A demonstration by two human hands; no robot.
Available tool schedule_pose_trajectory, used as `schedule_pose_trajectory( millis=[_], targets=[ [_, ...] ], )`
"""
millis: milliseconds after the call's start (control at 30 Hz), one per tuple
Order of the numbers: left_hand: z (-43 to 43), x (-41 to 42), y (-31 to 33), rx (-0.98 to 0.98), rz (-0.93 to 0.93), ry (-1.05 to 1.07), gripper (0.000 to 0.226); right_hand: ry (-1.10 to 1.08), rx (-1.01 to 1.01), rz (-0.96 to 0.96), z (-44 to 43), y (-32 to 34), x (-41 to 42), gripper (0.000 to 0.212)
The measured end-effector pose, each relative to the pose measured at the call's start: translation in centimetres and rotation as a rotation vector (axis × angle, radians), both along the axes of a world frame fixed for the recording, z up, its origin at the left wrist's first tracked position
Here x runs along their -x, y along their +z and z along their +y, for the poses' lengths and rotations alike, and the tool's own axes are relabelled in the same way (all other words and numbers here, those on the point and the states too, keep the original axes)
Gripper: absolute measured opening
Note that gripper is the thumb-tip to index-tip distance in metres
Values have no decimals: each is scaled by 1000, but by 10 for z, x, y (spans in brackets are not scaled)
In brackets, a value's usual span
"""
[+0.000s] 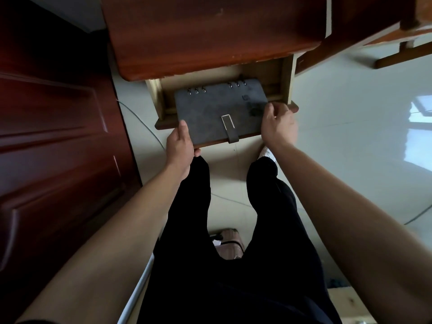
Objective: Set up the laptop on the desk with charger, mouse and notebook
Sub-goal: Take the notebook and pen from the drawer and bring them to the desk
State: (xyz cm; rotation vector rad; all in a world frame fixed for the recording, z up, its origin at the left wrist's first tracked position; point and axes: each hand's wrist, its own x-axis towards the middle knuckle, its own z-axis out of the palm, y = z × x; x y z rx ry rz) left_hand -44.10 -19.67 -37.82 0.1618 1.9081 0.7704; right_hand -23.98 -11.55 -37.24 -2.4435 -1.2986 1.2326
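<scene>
The left hand pinches the near-left corner of the notebook: the thumb lies flat on the cover and one fingertip shows beneath the near edge. The right hand sits at the notebook's right edge, fingers curled, thumb touching the cover. Its other fingers reach over the drawer's front-right corner, and it cannot be told whether they grip the notebook or the drawer front.

The notebook is dark grey and ring-bound, with two groups of three metal rings along its far edge. A strap closure runs through a loop at the middle of its near edge. It lies flat over the pulled-out drawer, its near edge over the drawer front. A small embossed mark near its far-right corner is too faint to read, and dark smudges sit just beside it.

The drawer's interior is pale wood, and its far part is hidden under the reddish-brown desk top. No laptop, charger or mouse shows.

Below the hands are black trousers and a white shoe, mostly hidden by the right leg. Between the legs a pinkish suitcase is partly visible. A thin cable crosses the glossy pale floor. A dark red door fills the left side, and wooden furniture is cut off at the top right.
</scene>
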Motion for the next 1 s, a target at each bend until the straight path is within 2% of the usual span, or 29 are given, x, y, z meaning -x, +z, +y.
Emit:
schedule_pose_trajectory(
  millis=[100, 167, 233, 300, 400, 567, 700, 800, 900, 1000],
  targets=[
    [-10, 4, 13, 36, 123, -146, 53, 11, 102, 16, -13, 4, -1, 45],
    [-18, 6, 21, 3, 323, -366, 52, -17, 142, -11, -24, 7, -5, 45],
    [-25, 5, 33, -78, 522, -560, 43, -71, 78, -18, -36, 14, -6, 41],
    [-25, 4, 41, -160, 636, -629, 37, -137, -44, 25, -44, 25, -7, 40],
    [-3, 5, 50, -219, 704, -608, 38, -153, -215, 90, -28, 37, -3, 38],
    [60, 15, 47, -249, 776, -533, 41, -85, -410, 45, 43, 45, 20, 33],
    [102, 27, 38, -294, 933, -514, 39, 53, -476, -61, 92, 36, 33, 39],
    [123, 29, 33, -299, 1035, -513, 40, 196, -522, -210, 114, 26, 35, 45],
    [130, 29, 30, -194, 1024, -553, 48, 274, -492, -299, 121, 19, 33, 48],
    [127, 29, 27, -206, 933, -451, 50, 256, -511, -268, 116, 16, 34, 49]
  ],
)
